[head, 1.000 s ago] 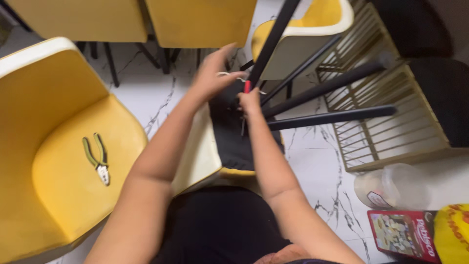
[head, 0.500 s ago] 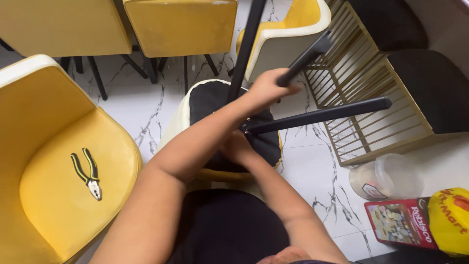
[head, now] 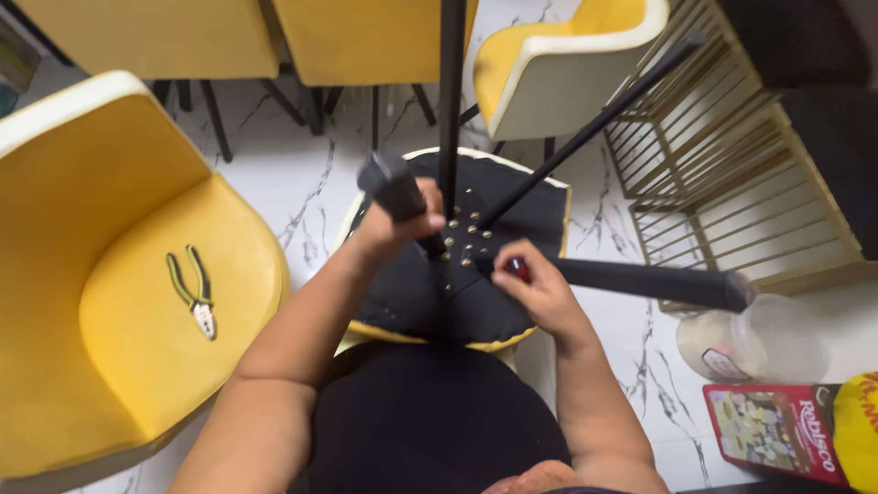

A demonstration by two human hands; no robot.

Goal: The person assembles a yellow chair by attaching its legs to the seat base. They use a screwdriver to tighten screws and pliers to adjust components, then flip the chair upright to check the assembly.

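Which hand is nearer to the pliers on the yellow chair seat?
Left. The left hand grips a black chair leg just right of the pliers; the right hand is farther right, beyond the upturned chair's underside.

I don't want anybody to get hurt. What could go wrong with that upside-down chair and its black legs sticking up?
The left hand grips one black leg, but the upside-down chair could tip if it lets go. The other legs point up toward the person, so leaning in could mean a poke. The right hand works a small red tool near the screws; a slip might pinch fingers.
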